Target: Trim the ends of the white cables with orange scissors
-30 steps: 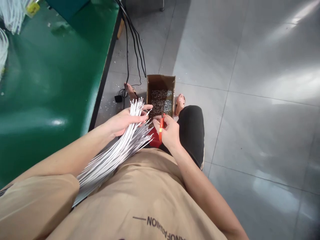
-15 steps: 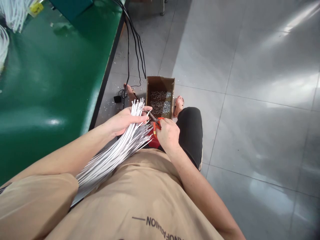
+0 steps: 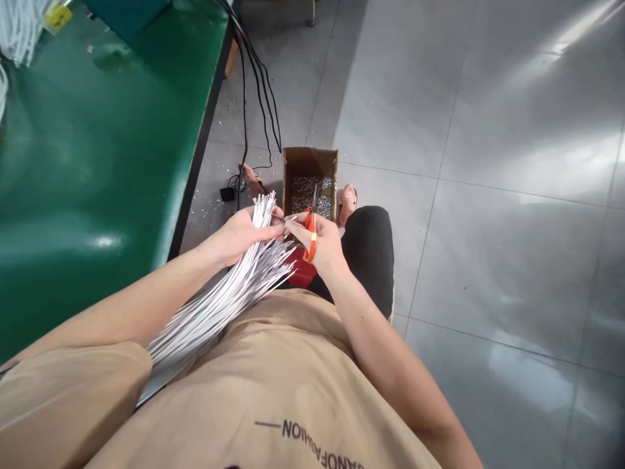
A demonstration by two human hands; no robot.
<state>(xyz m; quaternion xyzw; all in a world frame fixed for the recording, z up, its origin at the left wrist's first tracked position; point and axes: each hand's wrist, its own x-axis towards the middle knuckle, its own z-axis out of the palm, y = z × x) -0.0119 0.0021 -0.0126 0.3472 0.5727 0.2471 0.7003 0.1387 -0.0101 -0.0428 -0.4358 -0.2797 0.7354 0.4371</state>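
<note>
My left hand point(image 3: 244, 233) is closed round a thick bundle of white wires point(image 3: 215, 306), whose ends stick up past the thumb. The rest of the bundle runs down under my left forearm against the shirt. My right hand point(image 3: 322, 241) holds orange-handled scissors point(image 3: 310, 238) in the palm, with the blades pointing away over the box. Its thumb and index finger pinch at a wire end beside my left fingertips. Below the hands, a cardboard box point(image 3: 287, 170) on the floor holds many small shiny clippings.
To the left stands a green-topped table point(image 3: 97, 163) with more white wires point(image 3: 19, 29) and a yellow tag point(image 3: 58, 18) at its far corner. Black cables point(image 3: 258, 71) hang off its edge to a black plug point(image 3: 227, 194). Clippings litter the grey tiled floor point(image 3: 488, 260) near the box.
The scissors have swung from pointing at the wire ends to pointing away from me. My right thumb and index finger have come to the wire end at my left hand.
</note>
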